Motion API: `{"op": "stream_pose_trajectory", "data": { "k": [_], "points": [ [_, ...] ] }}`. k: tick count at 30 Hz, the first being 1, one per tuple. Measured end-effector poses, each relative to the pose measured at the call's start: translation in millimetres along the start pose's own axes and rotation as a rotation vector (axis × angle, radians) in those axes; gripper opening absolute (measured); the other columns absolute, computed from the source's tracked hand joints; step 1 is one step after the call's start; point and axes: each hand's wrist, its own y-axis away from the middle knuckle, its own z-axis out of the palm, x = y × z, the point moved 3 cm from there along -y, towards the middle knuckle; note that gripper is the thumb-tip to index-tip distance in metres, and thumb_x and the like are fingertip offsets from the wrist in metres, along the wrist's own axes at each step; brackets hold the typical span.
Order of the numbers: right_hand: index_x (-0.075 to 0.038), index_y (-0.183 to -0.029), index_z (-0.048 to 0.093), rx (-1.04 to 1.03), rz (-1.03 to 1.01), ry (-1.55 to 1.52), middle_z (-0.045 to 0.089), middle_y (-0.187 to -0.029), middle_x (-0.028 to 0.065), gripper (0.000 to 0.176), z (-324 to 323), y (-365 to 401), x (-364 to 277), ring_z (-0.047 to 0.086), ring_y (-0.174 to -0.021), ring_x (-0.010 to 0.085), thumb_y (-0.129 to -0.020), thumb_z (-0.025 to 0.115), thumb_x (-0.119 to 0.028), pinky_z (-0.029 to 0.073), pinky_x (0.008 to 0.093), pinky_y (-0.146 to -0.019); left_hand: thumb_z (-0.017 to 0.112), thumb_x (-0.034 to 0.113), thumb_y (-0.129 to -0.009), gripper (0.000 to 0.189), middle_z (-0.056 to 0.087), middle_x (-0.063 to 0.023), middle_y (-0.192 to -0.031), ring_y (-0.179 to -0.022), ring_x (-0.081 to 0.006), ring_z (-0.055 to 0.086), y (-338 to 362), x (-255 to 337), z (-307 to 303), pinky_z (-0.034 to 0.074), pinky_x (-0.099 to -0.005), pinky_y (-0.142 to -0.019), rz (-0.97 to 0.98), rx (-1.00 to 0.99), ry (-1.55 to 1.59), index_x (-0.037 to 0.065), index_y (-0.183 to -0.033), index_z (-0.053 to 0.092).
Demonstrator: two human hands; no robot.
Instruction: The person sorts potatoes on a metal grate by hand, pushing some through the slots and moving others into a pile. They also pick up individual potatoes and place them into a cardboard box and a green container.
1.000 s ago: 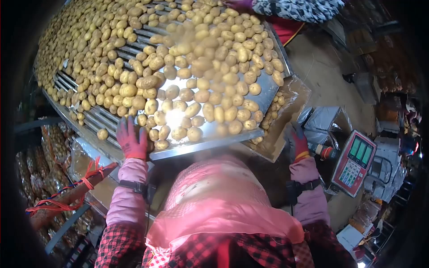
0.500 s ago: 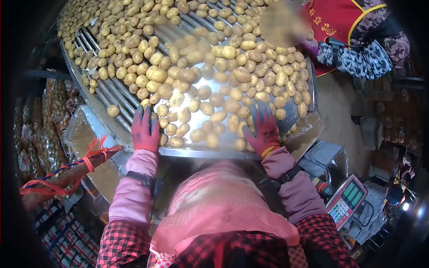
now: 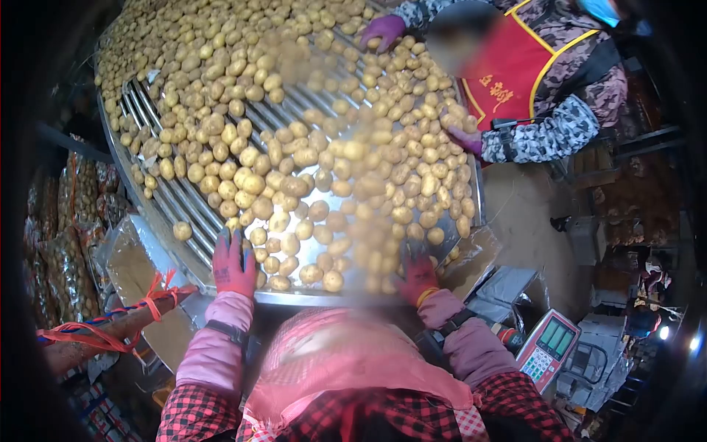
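Yellow potatoes cover a metal roller sorting table that slopes toward me. My left hand, in a red glove, lies flat with spread fingers on the potatoes at the near left edge. In the same kind of glove, my right hand rests open on the potatoes at the near right edge. Neither hand holds anything. One potato lies alone on the rollers left of my left hand.
A co-worker in a red apron stands at the far right, gloved hands on the potatoes. A weighing scale sits at lower right. Netted potato sacks pile at left, beside a bundle with orange ties.
My right hand came from beside the scale up onto the potatoes at the table's near edge. My left hand stayed on the potatoes. The view shifted and the co-worker came into sight.
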Motion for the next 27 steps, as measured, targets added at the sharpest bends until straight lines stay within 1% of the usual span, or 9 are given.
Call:
{"op": "stream_pose_trajectory", "data": {
  "k": [2,4,5,7,9,12,16,24,27],
  "points": [
    [-0.001,-0.153,0.037,-0.182,0.056,-0.090,0.041,-0.150,0.0341,0.087,-5,-6,-1,0.040,-0.140,0.0477,-0.085,0.067,-0.048,0.031,0.0511,-0.117,0.066,0.022,-0.091,0.057,0.047,-0.0270,-0.147,-0.135,-0.0453,0.045,0,6,-5,0.035,-0.0502,-0.115,0.012,0.028,0.035,0.008,-0.144,0.053],
    [-0.006,-0.154,0.037,-0.206,0.085,0.168,0.034,-0.160,0.0211,0.076,-14,-7,-9,0.035,-0.146,0.0376,-0.090,0.064,-0.036,0.031,0.0421,-0.120,0.065,0.020,-0.091,0.054,0.047,-0.0286,-0.147,-0.134,-0.0474,0.045,1,6,-6,0.034,-0.0518,-0.115,0.022,0.018,0.084,0.007,-0.142,0.056],
    [-0.007,-0.155,0.036,-0.124,0.143,-0.072,0.034,-0.160,0.0208,0.078,-8,-7,-1,0.031,-0.149,0.0376,-0.090,0.065,-0.040,0.027,0.0443,-0.123,0.065,0.019,-0.090,0.056,0.046,-0.0293,-0.148,-0.136,-0.0481,0.043,-1,8,-8,0.033,-0.0527,-0.116,0.024,0.011,0.084,0.007,-0.144,0.054],
    [-0.009,-0.157,0.034,-0.106,0.075,-0.005,0.030,-0.162,0.0196,0.085,-23,-2,-9,0.026,-0.150,0.0405,-0.087,0.068,-0.045,0.026,0.0484,-0.123,0.065,0.020,-0.089,0.061,0.043,-0.0300,-0.150,-0.137,-0.0478,0.041,-2,15,-17,0.032,-0.0533,-0.116,0.043,0.007,0.132,0.004,-0.146,0.050],
    [-0.010,-0.157,0.033,-0.053,0.037,-0.062,0.029,-0.162,0.0193,0.088,-2,0,-4,0.024,-0.150,0.0418,-0.086,0.069,-0.046,0.025,0.0500,-0.123,0.064,0.021,-0.090,0.061,0.043,-0.0298,-0.150,-0.137,-0.0477,0.041,0,17,-18,0.032,-0.0527,-0.116,0.030,-0.010,0.090,0.003,-0.146,0.049],
    [-0.011,-0.157,0.033,0.139,-0.023,-0.071,0.028,-0.162,0.0189,0.089,5,4,-4,0.024,-0.150,0.0434,-0.085,0.070,-0.047,0.026,0.0500,-0.122,0.062,0.021,-0.090,0.061,0.043,-0.0290,-0.150,-0.138,-0.0473,0.041,1,14,-15,0.032,-0.0522,-0.116,0.000,-0.028,0.067,0.003,-0.147,0.048],
    [-0.011,-0.157,0.034,0.127,0.015,-0.049,0.029,-0.162,0.0183,0.089,-1,10,-10,0.026,-0.149,0.0416,-0.084,0.071,-0.047,0.026,0.0496,-0.122,0.061,0.021,-0.090,0.060,0.042,-0.0286,-0.151,-0.138,-0.0472,0.041,3,16,-18,0.032,-0.0521,-0.116,0.046,0.005,0.091,0.003,-0.146,0.050],
    [-0.009,-0.155,0.036,0.131,-0.003,0.028,0.030,-0.161,0.0171,0.087,6,8,-11,0.027,-0.148,0.0396,-0.085,0.070,-0.049,0.027,0.0489,-0.122,0.062,0.020,-0.088,0.060,0.043,-0.0283,-0.150,-0.137,-0.0473,0.042,6,15,-18,0.033,-0.0524,-0.115,0.053,0.013,0.095,0.003,-0.145,0.051],
    [-0.008,-0.155,0.036,0.078,0.015,0.010,0.029,-0.162,0.0171,0.087,-4,10,-16,0.026,-0.149,0.0392,-0.086,0.070,-0.049,0.026,0.0486,-0.122,0.062,0.020,-0.088,0.060,0.043,-0.0289,-0.149,-0.136,-0.0475,0.042,7,13,-17,0.034,-0.0526,-0.114,0.070,0.023,0.095,0.003,-0.144,0.051]
  ]
}}
